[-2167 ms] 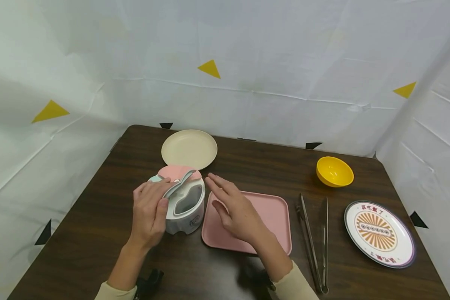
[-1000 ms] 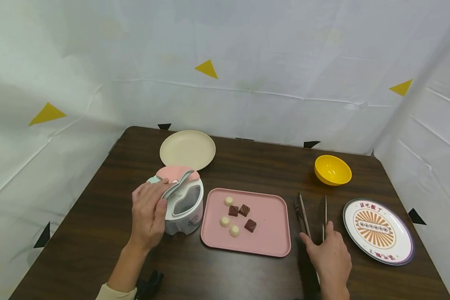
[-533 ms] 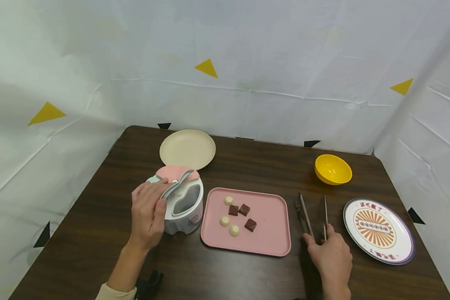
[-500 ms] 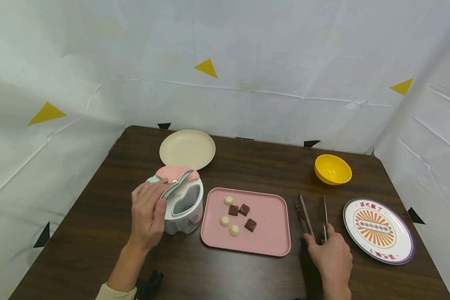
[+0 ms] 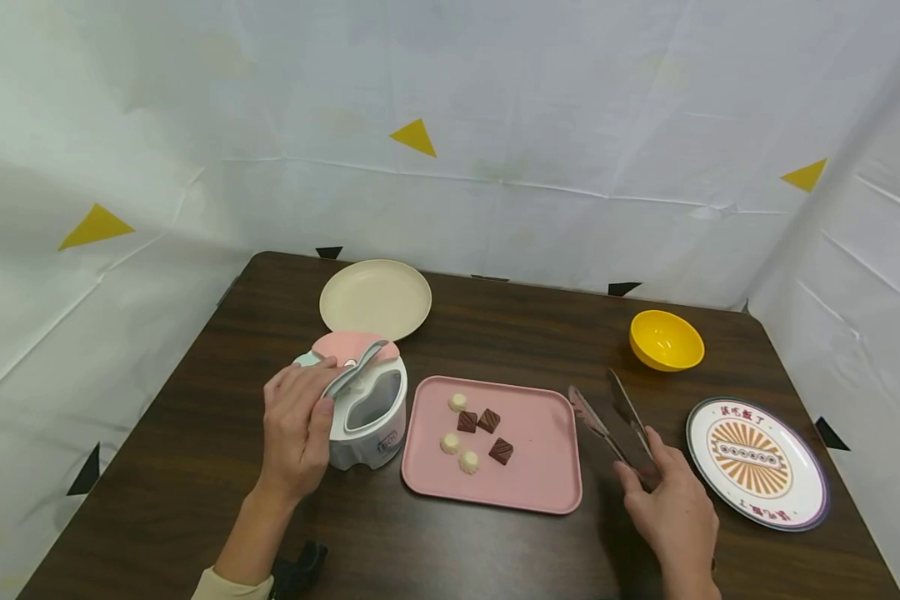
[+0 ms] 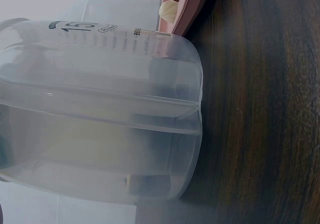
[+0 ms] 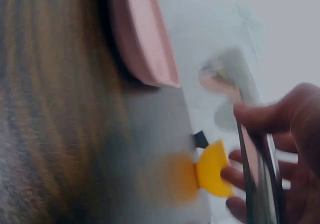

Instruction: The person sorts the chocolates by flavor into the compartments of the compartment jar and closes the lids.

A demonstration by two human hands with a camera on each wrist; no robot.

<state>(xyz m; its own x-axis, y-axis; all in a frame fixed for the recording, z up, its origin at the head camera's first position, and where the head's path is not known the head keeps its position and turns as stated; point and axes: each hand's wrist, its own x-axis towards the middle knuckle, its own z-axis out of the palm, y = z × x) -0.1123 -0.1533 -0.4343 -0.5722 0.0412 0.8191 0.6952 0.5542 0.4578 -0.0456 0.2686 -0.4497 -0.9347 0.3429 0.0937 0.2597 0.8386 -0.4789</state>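
Observation:
My left hand (image 5: 292, 425) grips the raised grey flap (image 5: 355, 368) of a round compartment container (image 5: 375, 446), which has pink and mint lids and one compartment uncovered. In the left wrist view its translucent wall (image 6: 100, 84) stands on the table. My right hand (image 5: 675, 508) holds metal tongs (image 5: 587, 410), their arms spread with nothing between the tips, near the right edge of a pink tray (image 5: 540, 450). On the tray lie white chocolates (image 5: 450, 442) and dark chocolates (image 5: 501, 451). Motion blurs the tongs (image 7: 262, 189) in the right wrist view.
A cream plate (image 5: 375, 300) lies behind the container. A yellow bowl (image 5: 666, 342) stands at the back right, and a patterned white plate (image 5: 753, 462) lies right of my right hand. White cloth (image 5: 495, 100) surrounds the dark wooden table (image 5: 157, 500).
My right hand left the space over the tray, went right, took hold of the tongs, and has now swung their tips left towards the tray. The left hand keeps its grip on the flap.

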